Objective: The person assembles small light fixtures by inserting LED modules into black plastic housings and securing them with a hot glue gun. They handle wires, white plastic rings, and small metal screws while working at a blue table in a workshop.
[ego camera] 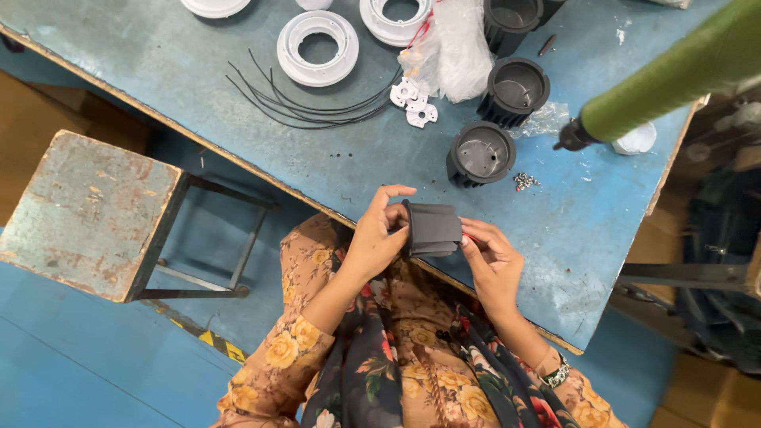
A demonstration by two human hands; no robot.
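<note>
Both hands, left hand [372,242] and right hand [490,261], grip 1 black finned housing [432,228] sideways above the counter [380,170] edge, fingers clasping opposite ends, steadying it.

Black ribbed housing [433,228]; blue worn table [238,135]; white rings [317,47] at far left; green tool [674,75] at right; orange floral-patterned sleeves [293,349].

A: Clearance ahead of the hands?

B: Open blue table [357,162] between the table's near edge and the black ribbed housings [481,153]. Loose screws [525,181] lie just right of the nearest housing.

A: Obstructions further in?

B: Black wires [305,107] fan across the middle; white rings [318,47] behind them, a plastic bag [456,47] beside. A green-handled tool [666,75] overhangs the right side.
</note>
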